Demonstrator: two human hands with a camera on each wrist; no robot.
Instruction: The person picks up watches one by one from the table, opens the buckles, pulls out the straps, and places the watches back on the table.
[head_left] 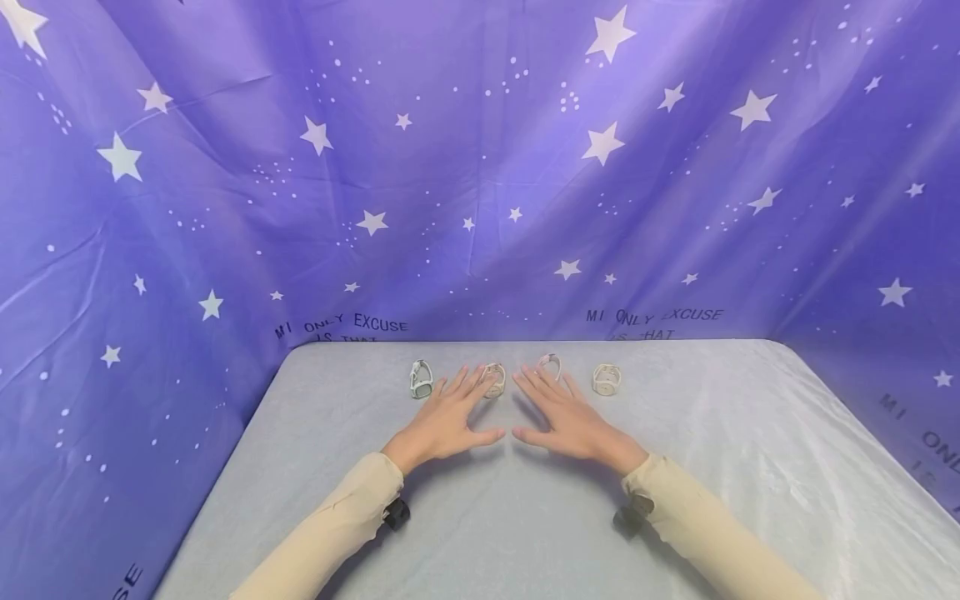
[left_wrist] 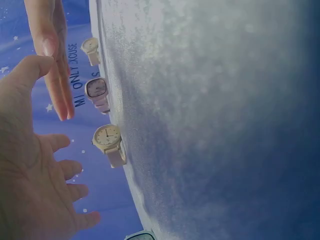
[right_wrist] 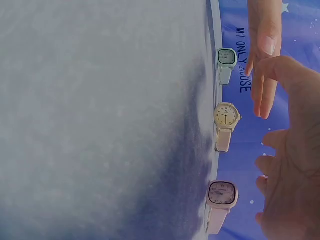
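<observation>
Both hands hover palm down over the near side of a row of wristwatches, fingers spread, thumbs pointing at each other with a small gap. My left hand (head_left: 446, 423) is nearest a mint-green square watch (head_left: 422, 381) and a cream round-dial watch (head_left: 493, 381), which its fingertips partly cover in the head view. Close to my right hand (head_left: 573, 423) stands a pink square watch (head_left: 552, 367), partly hidden by the fingers. Farther right is another cream watch (head_left: 607, 379). In the right wrist view the pink watch (right_wrist: 222, 194) shows its dial. Neither hand holds anything.
A grey cloth-covered table (head_left: 517, 533) lies beneath, its far edge just behind the watches. Purple star-printed curtains (head_left: 480, 167) hang behind and at both sides. A small black device (head_left: 396, 514) sits at the left wrist, and another (head_left: 632, 517) at the right.
</observation>
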